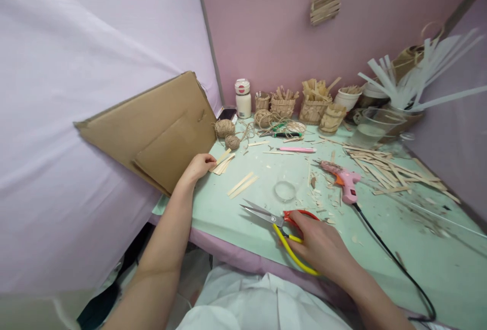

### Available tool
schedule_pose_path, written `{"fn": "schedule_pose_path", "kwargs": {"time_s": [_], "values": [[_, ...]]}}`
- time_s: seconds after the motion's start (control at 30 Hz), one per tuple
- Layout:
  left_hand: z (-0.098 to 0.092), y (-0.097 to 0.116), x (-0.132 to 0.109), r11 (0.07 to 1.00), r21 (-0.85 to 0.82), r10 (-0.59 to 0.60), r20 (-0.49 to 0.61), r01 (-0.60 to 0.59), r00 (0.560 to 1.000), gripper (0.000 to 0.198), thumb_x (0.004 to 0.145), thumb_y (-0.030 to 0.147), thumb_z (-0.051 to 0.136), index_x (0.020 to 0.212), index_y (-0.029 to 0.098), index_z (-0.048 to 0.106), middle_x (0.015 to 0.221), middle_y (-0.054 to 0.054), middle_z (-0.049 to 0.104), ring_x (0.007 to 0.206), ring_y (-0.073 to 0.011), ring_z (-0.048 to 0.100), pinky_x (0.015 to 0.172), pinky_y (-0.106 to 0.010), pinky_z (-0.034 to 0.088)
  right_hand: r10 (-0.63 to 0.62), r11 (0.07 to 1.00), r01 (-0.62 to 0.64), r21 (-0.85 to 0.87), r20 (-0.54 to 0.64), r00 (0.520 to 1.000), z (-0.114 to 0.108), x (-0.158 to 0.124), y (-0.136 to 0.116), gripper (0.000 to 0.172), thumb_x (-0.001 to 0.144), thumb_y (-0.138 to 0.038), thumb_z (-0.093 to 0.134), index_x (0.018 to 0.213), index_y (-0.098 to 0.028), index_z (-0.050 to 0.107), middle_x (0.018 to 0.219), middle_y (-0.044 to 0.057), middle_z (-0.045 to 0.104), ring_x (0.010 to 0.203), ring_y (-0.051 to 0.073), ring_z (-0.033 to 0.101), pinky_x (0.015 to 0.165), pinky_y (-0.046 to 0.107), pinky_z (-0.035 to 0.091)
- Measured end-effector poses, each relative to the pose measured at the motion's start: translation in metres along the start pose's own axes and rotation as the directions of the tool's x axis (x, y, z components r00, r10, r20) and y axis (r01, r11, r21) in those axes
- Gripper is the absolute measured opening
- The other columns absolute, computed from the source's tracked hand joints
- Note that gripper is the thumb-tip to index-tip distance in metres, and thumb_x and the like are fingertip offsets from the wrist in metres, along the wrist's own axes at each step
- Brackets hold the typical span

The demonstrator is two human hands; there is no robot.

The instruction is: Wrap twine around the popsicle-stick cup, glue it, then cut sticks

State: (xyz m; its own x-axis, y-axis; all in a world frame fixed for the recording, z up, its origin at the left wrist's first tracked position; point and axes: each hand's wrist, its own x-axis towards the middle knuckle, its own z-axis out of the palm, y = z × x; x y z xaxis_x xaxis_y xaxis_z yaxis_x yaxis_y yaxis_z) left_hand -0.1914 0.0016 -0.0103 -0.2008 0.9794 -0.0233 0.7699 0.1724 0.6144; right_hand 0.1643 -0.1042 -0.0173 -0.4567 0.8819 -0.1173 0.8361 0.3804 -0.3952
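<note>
My right hand (317, 241) holds scissors (279, 223) with one red and one yellow handle, low over the table's front edge. Their blades are parted and point left. At the left, my left hand (203, 164) has its fingers closed at a fan of thin pale wooden strips (225, 163) lying on the table; whether it grips one is too small to tell. Two more pale strips (242, 185) lie between the hands. A clear ring-shaped roll (285, 191) rests beyond the scissors.
A cardboard sheet (152, 132) leans at the left. Twine balls (224, 128), a pink cutter (297, 150) and pliers (288, 135) lie farther back. To the right are a pink glue gun (346, 180) with a black cord and piled sticks (391, 170). Filled containers (283, 106) line the wall.
</note>
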Motion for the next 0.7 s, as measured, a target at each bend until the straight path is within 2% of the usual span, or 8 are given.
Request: {"fn": "schedule_pose_path", "kwargs": {"time_s": [0.7], "values": [[0.0021,0.0014,-0.0014,1.0,-0.003,0.004,0.014,-0.004,1.0,0.028,0.066,0.033,0.059,0.083,0.015,0.071,0.079,-0.005,0.069,0.076,-0.0186,0.059,0.068,-0.027,0.042,-0.002,0.999,0.002,0.04,-0.012,1.0,-0.001,-0.0008,-0.0004,0.019,0.082,-0.04,0.055,0.089,-0.023,0.055,0.083,0.002,0.067,0.073,0.019,0.062,0.053,0.025,0.022]]}}
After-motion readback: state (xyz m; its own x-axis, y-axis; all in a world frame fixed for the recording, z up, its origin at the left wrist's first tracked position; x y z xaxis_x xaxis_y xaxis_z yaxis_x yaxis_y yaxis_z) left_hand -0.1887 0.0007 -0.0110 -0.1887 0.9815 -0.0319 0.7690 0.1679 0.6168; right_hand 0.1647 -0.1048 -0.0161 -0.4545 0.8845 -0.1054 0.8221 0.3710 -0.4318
